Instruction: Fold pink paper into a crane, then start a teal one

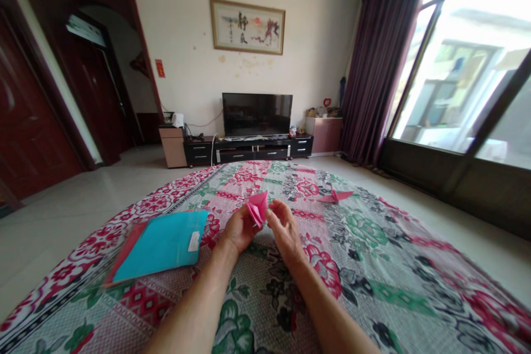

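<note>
A piece of folded pink origami paper is held up above the patterned cloth, between my two hands. My left hand grips it from the left and below, with its fingers partly hidden behind the paper. On the right edge of the paper, the thumb and fingers of my right hand are pinched together. A finished-looking pink paper crane lies on the cloth beyond my right hand. To the left of my left hand rests a clear packet of coloured paper, blue on top with red showing at its edge.
A floral cloth covers the broad rounded surface under my hands. Past its far edge stand a low black TV cabinet and a television. Doors are at the left; a dark curtain and a window are at the right.
</note>
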The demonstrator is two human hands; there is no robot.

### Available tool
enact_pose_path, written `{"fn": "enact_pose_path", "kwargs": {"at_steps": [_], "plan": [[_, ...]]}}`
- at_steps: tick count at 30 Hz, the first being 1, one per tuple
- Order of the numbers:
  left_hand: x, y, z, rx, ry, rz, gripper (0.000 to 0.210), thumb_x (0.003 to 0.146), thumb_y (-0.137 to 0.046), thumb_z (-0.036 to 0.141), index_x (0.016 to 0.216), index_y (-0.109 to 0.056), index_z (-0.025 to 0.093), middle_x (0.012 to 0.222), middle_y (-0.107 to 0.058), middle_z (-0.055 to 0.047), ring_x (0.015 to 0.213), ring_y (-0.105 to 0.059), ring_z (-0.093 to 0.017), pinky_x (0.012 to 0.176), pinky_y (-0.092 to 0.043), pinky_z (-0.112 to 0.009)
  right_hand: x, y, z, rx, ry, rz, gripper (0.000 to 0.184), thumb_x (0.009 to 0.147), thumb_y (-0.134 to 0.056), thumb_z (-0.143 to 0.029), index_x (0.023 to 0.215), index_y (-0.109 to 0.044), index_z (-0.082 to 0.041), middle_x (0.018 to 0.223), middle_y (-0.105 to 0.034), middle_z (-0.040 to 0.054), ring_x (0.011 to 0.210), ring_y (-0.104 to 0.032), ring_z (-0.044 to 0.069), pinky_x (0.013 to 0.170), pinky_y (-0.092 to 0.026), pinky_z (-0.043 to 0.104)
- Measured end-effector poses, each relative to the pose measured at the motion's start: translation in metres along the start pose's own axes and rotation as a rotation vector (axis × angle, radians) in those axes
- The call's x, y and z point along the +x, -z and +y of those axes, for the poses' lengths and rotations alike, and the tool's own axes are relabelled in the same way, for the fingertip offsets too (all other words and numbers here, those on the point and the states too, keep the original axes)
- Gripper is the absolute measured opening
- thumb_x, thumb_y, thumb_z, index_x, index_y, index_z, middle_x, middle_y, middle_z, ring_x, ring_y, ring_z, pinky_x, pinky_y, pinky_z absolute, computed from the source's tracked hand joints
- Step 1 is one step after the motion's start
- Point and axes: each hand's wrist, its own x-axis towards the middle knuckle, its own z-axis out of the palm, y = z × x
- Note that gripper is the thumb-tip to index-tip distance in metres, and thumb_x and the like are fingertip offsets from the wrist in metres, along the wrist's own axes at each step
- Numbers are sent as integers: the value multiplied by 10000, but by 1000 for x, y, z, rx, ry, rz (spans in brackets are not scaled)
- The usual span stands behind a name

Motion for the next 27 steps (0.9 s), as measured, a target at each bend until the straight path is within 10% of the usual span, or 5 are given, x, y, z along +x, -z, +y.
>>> {"fn": "enact_pose_path", "kwargs": {"at_steps": [11, 17, 27], "plan": [[-3, -13, -8, 222, -146, 30, 470, 606, -730, 210, 1044, -559, 205, 759, -648, 21, 615, -586, -94, 526, -445, -179, 5, -2, 12, -152, 29, 86, 286, 704, -549, -354, 902, -642, -170, 725, -655, 17, 643, -588, 155, 573, -459, 237], [-7, -21, -11, 406, -200, 118, 275, 618, -665, 165, 892, -636, 173, 871, -673, -30, 722, -606, -145, 556, -459, -209, 9, 7, 12, -279, -41, 323, 225, 746, -467, -370, 786, -580, -180, 626, -607, 12, 541, -520, 153, 545, -396, 262], [-21, -32, -14, 657, -306, -273, 335, 646, -555, 78, 934, -682, 191, 844, -699, -25, 842, -601, -201, 780, -452, -266, 12, 14, 13, -348, -68, 435, 205, 746, -441, -386, 700, -523, -204, 605, -572, 6, 547, -501, 166, 567, -376, 277]]}}
